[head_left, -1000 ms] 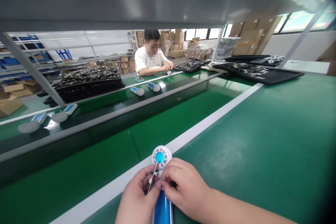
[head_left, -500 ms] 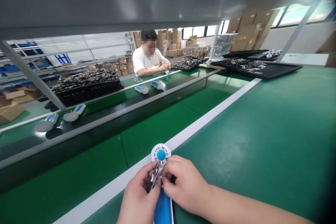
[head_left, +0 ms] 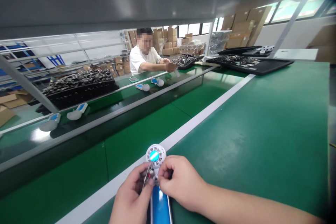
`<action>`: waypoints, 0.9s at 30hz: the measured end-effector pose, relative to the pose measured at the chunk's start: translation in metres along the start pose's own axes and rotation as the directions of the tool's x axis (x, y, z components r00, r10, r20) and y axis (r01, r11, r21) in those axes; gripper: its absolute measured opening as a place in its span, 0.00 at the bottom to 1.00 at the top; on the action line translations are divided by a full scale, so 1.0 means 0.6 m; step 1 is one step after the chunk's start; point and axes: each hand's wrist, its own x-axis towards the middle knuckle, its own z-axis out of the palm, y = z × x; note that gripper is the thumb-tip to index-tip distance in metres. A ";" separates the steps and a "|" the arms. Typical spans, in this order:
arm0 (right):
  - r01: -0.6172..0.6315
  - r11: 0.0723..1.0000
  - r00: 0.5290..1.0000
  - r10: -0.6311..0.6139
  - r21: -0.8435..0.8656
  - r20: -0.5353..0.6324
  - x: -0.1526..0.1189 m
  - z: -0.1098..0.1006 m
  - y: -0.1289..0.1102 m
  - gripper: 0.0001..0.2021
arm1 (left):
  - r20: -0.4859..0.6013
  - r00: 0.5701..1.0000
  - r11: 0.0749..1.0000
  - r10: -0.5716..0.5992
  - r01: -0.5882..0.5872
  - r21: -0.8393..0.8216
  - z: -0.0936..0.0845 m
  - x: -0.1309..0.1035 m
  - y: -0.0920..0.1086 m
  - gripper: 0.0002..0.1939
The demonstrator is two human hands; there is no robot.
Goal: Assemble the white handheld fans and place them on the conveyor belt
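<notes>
A white handheld fan with a round slotted head and a blue centre (head_left: 154,155) lies at the bottom middle, its blue handle (head_left: 160,204) towards me. My left hand (head_left: 135,190) is closed on a small metal part (head_left: 147,176) over the fan's neck, at the left side. Small red and white bits show beside its fingertips. From the right, my right hand (head_left: 181,182) has thumb and forefinger pinched together at the neck; what they hold, if anything, is too small to make out.
Several blue-and-white fan pieces (head_left: 157,82) lie on the belt beyond a metal rail. Black trays of metal parts (head_left: 278,66) stand at the back. A person (head_left: 145,59) reaches over the far side. A grey shelf (head_left: 131,0) hangs overhead.
The person across the belt has stretched an arm towards the belt with a pale piece. The view has shifted slightly. My hands stay at the fan's neck, with the metal part turned a little.
</notes>
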 end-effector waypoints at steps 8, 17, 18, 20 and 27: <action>0.126 0.976 0.992 -0.130 -0.178 -0.007 -0.006 -0.002 -0.003 0.05 | 0.008 0.999 0.998 -0.031 0.032 -0.052 0.009 0.002 0.010 0.25; 0.345 0.841 0.923 -0.385 -0.416 -0.013 -0.005 0.010 0.008 0.05 | 0.032 0.998 0.995 -0.051 0.053 -0.079 0.008 0.006 0.036 0.22; 0.354 0.836 0.920 -0.392 -0.419 -0.005 -0.005 0.011 0.008 0.06 | 0.029 0.999 0.996 -0.046 0.048 -0.076 0.008 0.007 0.036 0.21; 0.359 0.839 0.921 -0.389 -0.408 0.011 -0.006 0.009 0.007 0.06 | 0.027 0.999 0.997 -0.033 0.034 -0.067 0.008 0.007 0.037 0.18; 0.258 0.870 0.965 -0.255 -0.420 0.064 -0.006 -0.004 -0.008 0.05 | -0.024 1.000 0.999 0.009 -0.010 -0.030 0.011 0.003 0.035 0.12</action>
